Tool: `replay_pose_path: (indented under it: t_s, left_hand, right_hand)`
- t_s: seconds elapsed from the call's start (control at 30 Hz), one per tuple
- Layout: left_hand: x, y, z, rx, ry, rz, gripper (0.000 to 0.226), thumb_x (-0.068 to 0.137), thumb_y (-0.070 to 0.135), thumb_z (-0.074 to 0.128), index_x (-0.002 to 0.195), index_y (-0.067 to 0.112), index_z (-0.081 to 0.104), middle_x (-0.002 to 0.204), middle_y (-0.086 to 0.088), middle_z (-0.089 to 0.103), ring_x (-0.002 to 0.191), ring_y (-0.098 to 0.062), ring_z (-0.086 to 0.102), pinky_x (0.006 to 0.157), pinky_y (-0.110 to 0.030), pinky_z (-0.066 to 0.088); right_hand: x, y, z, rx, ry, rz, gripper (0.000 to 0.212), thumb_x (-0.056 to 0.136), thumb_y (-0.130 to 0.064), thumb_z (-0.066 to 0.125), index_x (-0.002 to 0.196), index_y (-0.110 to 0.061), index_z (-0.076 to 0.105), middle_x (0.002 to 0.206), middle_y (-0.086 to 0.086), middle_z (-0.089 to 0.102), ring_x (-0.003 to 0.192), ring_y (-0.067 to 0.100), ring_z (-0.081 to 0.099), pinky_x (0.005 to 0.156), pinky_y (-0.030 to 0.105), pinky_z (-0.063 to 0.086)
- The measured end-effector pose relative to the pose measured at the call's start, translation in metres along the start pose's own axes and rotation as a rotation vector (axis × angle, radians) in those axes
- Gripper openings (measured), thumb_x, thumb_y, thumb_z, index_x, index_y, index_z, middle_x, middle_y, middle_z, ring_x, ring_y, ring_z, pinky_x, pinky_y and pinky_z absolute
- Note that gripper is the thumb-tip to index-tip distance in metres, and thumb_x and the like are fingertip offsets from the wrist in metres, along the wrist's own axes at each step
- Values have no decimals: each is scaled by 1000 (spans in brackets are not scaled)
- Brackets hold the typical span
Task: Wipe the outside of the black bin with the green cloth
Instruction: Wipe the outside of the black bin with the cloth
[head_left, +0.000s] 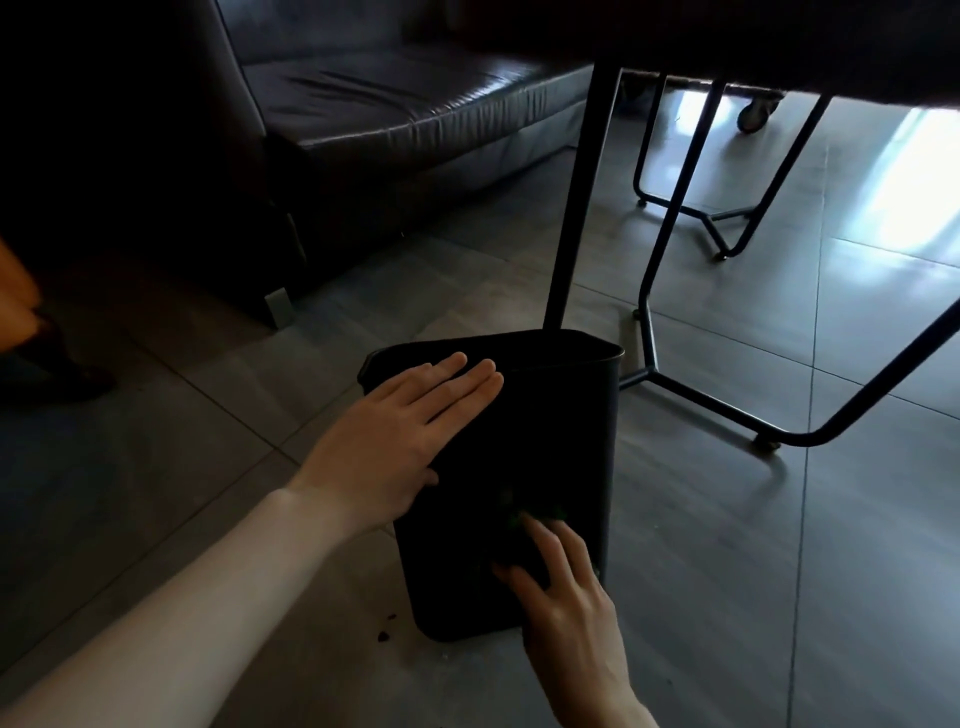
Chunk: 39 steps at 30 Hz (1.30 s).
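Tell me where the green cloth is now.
The cloth lies low in the head view, pressed against the near side of the bin under the right hand, below the left hand.

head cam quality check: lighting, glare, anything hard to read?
Head view: dim overall. The black bin reads almost featureless, and the green cloth under the right hand barely shows. The left hand is well lit. Window glare streaks the floor tiles at upper right. Wide-angle bending shows at the edges.
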<state>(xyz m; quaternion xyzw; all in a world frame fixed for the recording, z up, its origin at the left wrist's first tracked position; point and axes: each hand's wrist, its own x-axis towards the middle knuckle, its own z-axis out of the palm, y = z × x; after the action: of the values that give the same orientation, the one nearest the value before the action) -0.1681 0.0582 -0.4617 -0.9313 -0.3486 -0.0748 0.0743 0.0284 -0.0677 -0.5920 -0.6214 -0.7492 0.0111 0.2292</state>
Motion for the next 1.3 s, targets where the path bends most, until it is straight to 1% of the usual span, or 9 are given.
replay_pose_path:
  t_s: [0.1, 0.23, 0.4, 0.53, 0.63, 0.8, 1.0, 1.13, 1.3]
  left_hand:
    - [-1, 4, -3, 1, 4, -14, 118, 76, 24, 86, 163, 22, 6, 171, 6, 5, 159, -18, 4, 126, -32, 5]
    - [-5, 10, -4, -5, 21, -21, 112, 74, 20, 87, 162, 17, 17, 170, 1, 16, 158, -23, 13, 126, -37, 15]
    - [-6, 13, -4, -7, -13, -57, 113, 81, 21, 83, 163, 22, 5, 171, 6, 4, 159, -18, 0, 129, -34, 7]
    - [-5, 16, -2, -7, -15, -65, 117, 82, 28, 82, 162, 24, -4, 171, 8, -3, 159, -14, -6, 130, -34, 7]
    - [-7, 20, -1, -11, -7, -63, 117, 81, 27, 84, 163, 23, 0, 172, 7, 0, 159, -15, -3, 130, -36, 11]
    - [-8, 23, -5, -31, 13, -70, 113, 78, 20, 86, 163, 21, 10, 171, 5, 10, 159, -18, 6, 128, -39, 19]
    - [-7, 20, -4, -36, 23, -93, 112, 81, 20, 83, 163, 23, 7, 172, 7, 7, 159, -15, 2, 129, -35, 12]
    - [-4, 17, -2, -51, 17, -99, 117, 81, 26, 84, 163, 25, 1, 172, 9, 1, 159, -13, -2, 129, -32, 8]
    - [-4, 17, -1, -53, 31, -97, 118, 78, 26, 86, 164, 24, 6, 172, 7, 7, 159, -14, 2, 129, -33, 10]
  right_hand:
    - [14, -3, -18, 41, 147, 60, 47, 64, -4, 88, 106, -21, 76, 128, 12, 63, 118, 36, 60, 61, 43, 63]
    - [70, -11, -50, 75, 449, 61, 23, 90, -14, 68, 112, -17, 74, 133, 15, 61, 127, 36, 54, 77, 41, 59]
    - [42, -11, -25, -30, 178, 11, 27, 80, -15, 82, 106, -16, 75, 138, 14, 61, 130, 37, 54, 82, 44, 62]
    - [-15, 7, -1, 23, -62, 148, 52, 54, -1, 93, 98, -22, 77, 121, 5, 65, 110, 32, 66, 51, 34, 58]
    - [-6, 5, -12, 83, 88, 166, 49, 60, 3, 90, 101, -18, 75, 121, 9, 64, 108, 34, 63, 50, 36, 58]
    - [62, -18, -47, 197, 425, 137, 36, 80, 3, 74, 112, -13, 71, 131, 20, 56, 123, 39, 53, 72, 37, 57]
    - [42, -18, -12, 146, 188, 101, 45, 81, -6, 74, 124, -14, 66, 152, 18, 43, 144, 38, 39, 84, 41, 60]
    - [0, -2, 17, 241, 18, 261, 47, 74, -5, 80, 114, -20, 62, 142, 6, 39, 130, 36, 47, 80, 40, 62]
    - [18, -4, -1, 441, 300, 415, 46, 67, 10, 76, 102, -18, 63, 125, -1, 46, 109, 27, 59, 80, 43, 59]
